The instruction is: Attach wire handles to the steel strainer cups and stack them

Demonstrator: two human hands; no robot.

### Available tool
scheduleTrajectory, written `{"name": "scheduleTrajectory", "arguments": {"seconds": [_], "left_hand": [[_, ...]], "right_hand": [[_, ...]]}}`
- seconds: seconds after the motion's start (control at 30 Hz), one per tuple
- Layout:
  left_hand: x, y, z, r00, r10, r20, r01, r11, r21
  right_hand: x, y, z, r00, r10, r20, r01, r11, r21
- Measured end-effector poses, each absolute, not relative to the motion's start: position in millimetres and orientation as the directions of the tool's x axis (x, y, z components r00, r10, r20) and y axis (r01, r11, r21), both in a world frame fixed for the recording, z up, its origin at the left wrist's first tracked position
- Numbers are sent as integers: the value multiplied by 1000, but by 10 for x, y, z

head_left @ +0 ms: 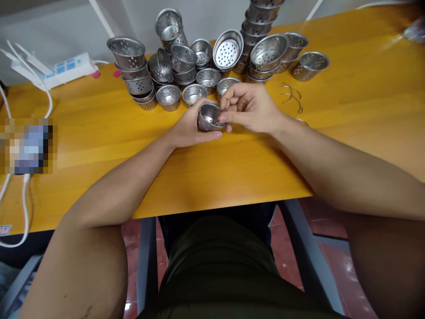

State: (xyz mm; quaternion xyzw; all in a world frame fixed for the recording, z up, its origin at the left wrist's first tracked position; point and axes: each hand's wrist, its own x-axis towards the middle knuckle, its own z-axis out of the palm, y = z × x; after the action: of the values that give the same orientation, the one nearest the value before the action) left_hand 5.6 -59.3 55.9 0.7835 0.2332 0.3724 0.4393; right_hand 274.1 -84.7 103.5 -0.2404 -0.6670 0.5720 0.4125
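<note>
My left hand is wrapped round a small perforated metal strainer cup, holding it just above the yellow wooden table. My right hand is curled over the cup's rim, its fingertips pinched at the edge; what they pinch, if anything, I cannot make out. Right behind the hands lie several more strainer cups, loose and stacked.
A tall stack of cups rises at the back, with shorter stacks to the left. Thin wire handles lie right of my right hand. A white power strip and cables sit far left. A pixelated patch covers something at the left edge.
</note>
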Motion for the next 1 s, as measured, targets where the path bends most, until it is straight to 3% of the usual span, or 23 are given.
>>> {"name": "scheduleTrajectory", "arguments": {"seconds": [0.13, 0.3, 0.47, 0.7, 1.0], "left_hand": [[60, -544, 478, 570, 719, 398, 78, -530, 844], [51, -463, 419, 493, 769, 407, 63, -498, 865], [41, -478, 468, 447, 812, 376, 40, -438, 898], [32, -432, 390, 503, 760, 412, 29, -491, 871], [57, -456, 416, 521, 758, 392, 23, -472, 882]], "right_hand": [[2789, -885, 1055, -473, 811, 344, -74, 352, -933], [2853, -854, 1052, -382, 752, 537, 47, 596, -802], [2872, -889, 1150, -409, 793, 450, 141, 543, -828], [2849, -846, 1104, -535, 698, 477, 150, 634, -759], [2842, -862, 1071, -528, 688, 497, 165, 658, -735]]}}
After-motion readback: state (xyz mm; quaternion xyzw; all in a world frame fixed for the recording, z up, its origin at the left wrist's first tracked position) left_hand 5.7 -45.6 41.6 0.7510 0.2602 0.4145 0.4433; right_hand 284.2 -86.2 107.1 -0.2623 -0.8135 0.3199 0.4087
